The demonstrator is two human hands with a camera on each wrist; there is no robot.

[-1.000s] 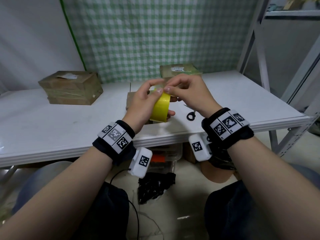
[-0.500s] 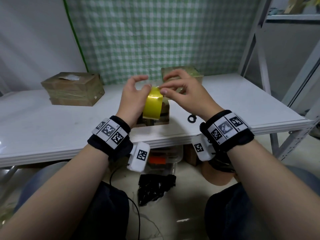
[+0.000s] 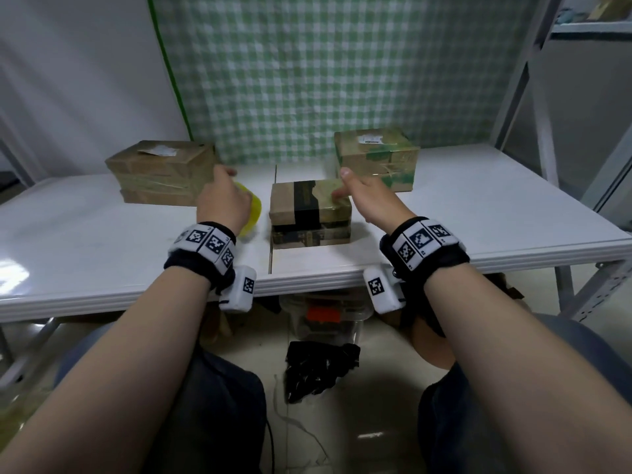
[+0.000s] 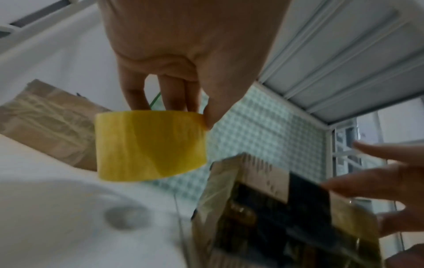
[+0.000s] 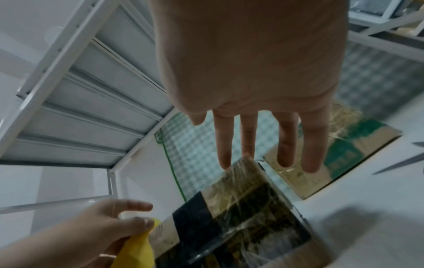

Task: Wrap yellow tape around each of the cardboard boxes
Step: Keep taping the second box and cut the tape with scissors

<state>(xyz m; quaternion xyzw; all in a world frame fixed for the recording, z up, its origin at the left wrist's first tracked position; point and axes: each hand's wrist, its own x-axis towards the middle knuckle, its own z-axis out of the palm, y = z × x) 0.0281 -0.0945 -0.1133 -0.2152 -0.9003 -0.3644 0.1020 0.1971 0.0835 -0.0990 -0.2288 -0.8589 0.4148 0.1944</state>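
My left hand [image 3: 224, 196] pinches a yellow tape roll [image 3: 252, 213] by its top rim, low over the white table [image 3: 102, 234] just left of the middle box. The left wrist view shows the roll [image 4: 149, 145] hanging from the fingers [image 4: 135, 98]. The middle cardboard box [image 3: 309, 210] has a black band and shiny film. My right hand [image 3: 362, 196] is flat, its straight fingers [image 5: 284, 145] reaching over that box's [image 5: 241, 217] far right corner; contact is unclear. A larger box [image 3: 160, 171] sits back left, and a green-printed one [image 3: 376, 159] back right.
Scissor blades [image 5: 403, 159] lie on the table right of the middle box; in the head view my right wrist hides them. A metal rack [image 3: 523, 97] stands at the right and a green checked cloth [image 3: 342, 63] behind. A plastic bin [image 3: 325, 313] sits under the table.
Both hands were on the roll in front of me. Now they have parted: the left carried the roll down and left, and the right let go and reached over the middle box.
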